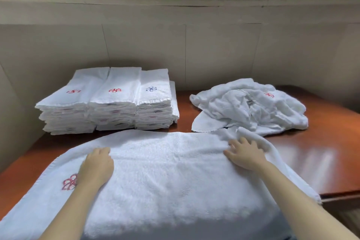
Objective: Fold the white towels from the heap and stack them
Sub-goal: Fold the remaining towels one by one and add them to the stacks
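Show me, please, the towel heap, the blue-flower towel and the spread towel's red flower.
towel heap (251, 107): head view, middle of the pile.
blue-flower towel (153, 83): head view, top face.
red flower (69, 182): head view, embroidery's centre.

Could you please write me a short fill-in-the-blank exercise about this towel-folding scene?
1. Of the three emblems showing on top of the folded stacks, two are red and one is ___.
2. The unfolded heap lies to the ___ of those stacks.
3. The left hand and the right hand rest on the spread towel, whose flower emblem is ___.

Missing words: blue; right; red.
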Action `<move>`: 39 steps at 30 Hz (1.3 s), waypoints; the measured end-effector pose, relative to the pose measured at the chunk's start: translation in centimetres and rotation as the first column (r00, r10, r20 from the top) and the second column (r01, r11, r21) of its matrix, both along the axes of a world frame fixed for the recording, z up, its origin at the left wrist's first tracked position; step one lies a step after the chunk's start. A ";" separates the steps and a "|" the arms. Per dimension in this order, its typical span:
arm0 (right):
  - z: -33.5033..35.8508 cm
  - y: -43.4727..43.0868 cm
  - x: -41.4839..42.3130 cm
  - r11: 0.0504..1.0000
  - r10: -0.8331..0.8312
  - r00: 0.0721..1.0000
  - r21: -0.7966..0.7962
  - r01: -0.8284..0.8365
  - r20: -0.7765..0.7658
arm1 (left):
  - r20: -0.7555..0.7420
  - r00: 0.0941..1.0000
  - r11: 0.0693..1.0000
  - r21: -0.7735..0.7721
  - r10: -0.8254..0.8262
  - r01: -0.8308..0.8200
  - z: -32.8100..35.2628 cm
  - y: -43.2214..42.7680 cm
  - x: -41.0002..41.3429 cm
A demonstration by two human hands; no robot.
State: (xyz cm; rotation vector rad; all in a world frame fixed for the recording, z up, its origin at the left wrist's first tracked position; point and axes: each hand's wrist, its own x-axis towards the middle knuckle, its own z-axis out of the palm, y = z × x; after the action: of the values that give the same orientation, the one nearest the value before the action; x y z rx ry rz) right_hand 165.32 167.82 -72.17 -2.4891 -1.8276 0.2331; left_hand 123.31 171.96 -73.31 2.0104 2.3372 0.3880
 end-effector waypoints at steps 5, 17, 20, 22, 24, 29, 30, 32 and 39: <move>1.0 0.9 -4.6 0.969 0.139 0.990 0.210 -0.132 -0.017 | -0.072 0.989 0.982 -0.123 0.133 -0.141 2.2 0.4 1.2; 2.1 3.3 -4.1 0.985 0.166 0.964 0.074 -0.154 -0.207 | 0.052 0.973 0.968 -0.127 0.225 -0.217 1.8 1.2 -3.2; 2.5 3.7 -5.0 0.984 0.168 0.982 0.072 -0.162 -0.087 | 0.050 0.981 0.968 -0.175 0.189 -0.178 1.9 1.3 -3.8; 2.9 4.0 -5.6 0.963 0.078 0.994 0.263 -0.057 -0.073 | 0.043 0.980 0.973 -0.133 0.194 -0.187 1.8 1.3 -3.8; 3.4 4.2 -5.8 0.849 -0.025 0.982 0.515 0.119 -0.187 | 0.092 0.962 0.966 -0.032 0.258 -0.256 1.8 1.3 -3.8; 3.1 4.4 -5.3 0.857 0.059 0.969 0.510 0.074 -0.238 | 0.209 0.926 0.945 0.016 0.315 -0.326 1.7 1.2 -4.7; 2.3 4.3 -5.2 0.931 0.043 0.978 0.364 0.035 -0.204 | 0.150 0.950 0.961 -0.014 0.274 -0.275 1.4 1.1 -4.9; 0.6 3.9 -4.9 0.994 0.031 0.993 0.105 -0.019 -0.115 | 0.057 0.978 0.979 -0.050 0.200 -0.197 0.9 1.0 -5.3; -0.7 2.9 -4.4 0.978 0.075 0.997 0.193 -0.077 0.018 | 0.013 0.972 0.968 -0.088 0.235 -0.233 0.9 0.9 -4.8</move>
State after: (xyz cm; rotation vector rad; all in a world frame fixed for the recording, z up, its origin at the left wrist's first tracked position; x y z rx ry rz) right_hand 160.89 170.69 -72.87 -2.2979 -1.8535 0.0424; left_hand 118.49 172.83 -72.38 1.6886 2.5371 0.3099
